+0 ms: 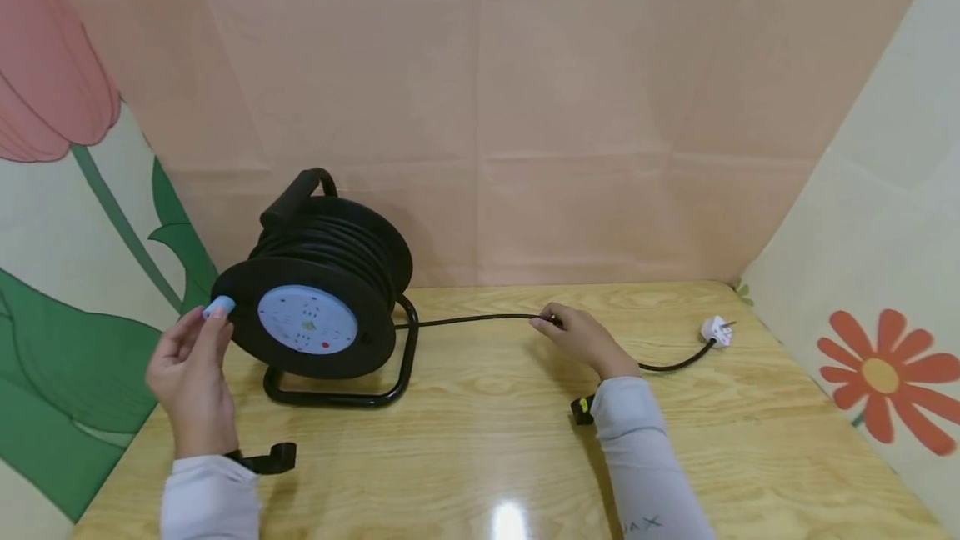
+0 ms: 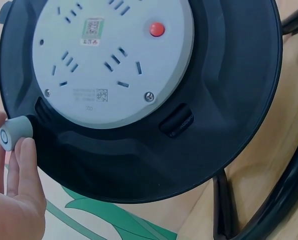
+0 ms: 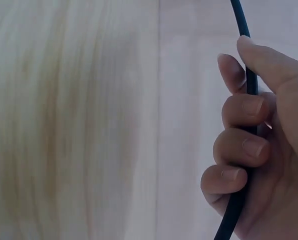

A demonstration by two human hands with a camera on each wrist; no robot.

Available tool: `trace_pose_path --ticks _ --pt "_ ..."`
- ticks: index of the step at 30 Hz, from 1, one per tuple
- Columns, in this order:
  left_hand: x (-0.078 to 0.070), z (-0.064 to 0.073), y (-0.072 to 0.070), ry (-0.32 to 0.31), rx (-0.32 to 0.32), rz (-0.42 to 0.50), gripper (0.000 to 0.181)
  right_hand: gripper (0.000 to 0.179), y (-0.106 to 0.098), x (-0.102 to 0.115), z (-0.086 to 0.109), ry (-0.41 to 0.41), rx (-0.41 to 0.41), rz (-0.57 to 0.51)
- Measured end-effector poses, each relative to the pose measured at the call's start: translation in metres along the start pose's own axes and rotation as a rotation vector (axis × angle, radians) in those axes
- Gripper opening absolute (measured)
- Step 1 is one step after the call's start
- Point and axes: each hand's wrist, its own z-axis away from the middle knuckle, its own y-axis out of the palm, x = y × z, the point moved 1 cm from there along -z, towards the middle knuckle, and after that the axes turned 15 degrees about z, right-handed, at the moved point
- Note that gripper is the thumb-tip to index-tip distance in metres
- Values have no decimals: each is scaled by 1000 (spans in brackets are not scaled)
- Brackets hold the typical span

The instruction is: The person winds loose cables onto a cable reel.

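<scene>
A black cable reel (image 1: 303,273) stands on its tube frame at the left of the table, its round socket panel (image 2: 114,65) facing out with a red button on it. My left hand (image 1: 197,373) pinches the light blue winding knob (image 2: 15,132) at the reel's outer edge between thumb and fingers. From the reel a black cable (image 1: 472,318) runs nearly straight to the right. My right hand (image 1: 588,340) holds this cable, with the fingers curled round it (image 3: 269,135). Beyond that hand the cable ends in a white plug (image 1: 716,331) lying on the table.
The wooden table (image 1: 465,457) meets a pink wall covering (image 1: 600,132) at the back. Painted flower panels (image 1: 885,373) stand at both sides. The reel's carrying handle (image 1: 292,198) sticks up on top, and its tube foot (image 1: 337,400) rests on the table.
</scene>
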Motion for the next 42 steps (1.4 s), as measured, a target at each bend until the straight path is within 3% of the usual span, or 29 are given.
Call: trace_pose_path --ticks 6,10,14,19,27,30,37,42 --pt "-1 -1 2 -13 -10 -6 44 50 -12 -31 15 170 -44 207" --pt "-2 -1 5 -27 -10 -2 43 54 -17 -46 24 249 -12 246" --pt "-4 2 9 -41 -15 -12 43 52 -15 -44 19 162 -3 165" --pt "-4 8 15 -33 32 -84 48 43 -14 -33 12 86 -67 59" --pt "1 25 26 75 150 -247 44 52 -20 -19 11 218 -209 290" --pt "3 30 30 91 164 -268 43 52 -21 -16 13 214 -180 300" --pt "5 35 35 134 219 -321 40 41 -29 -6 18 104 -23 235" --pt "8 41 39 185 264 -374 38 39 -35 4 20 66 -13 229"
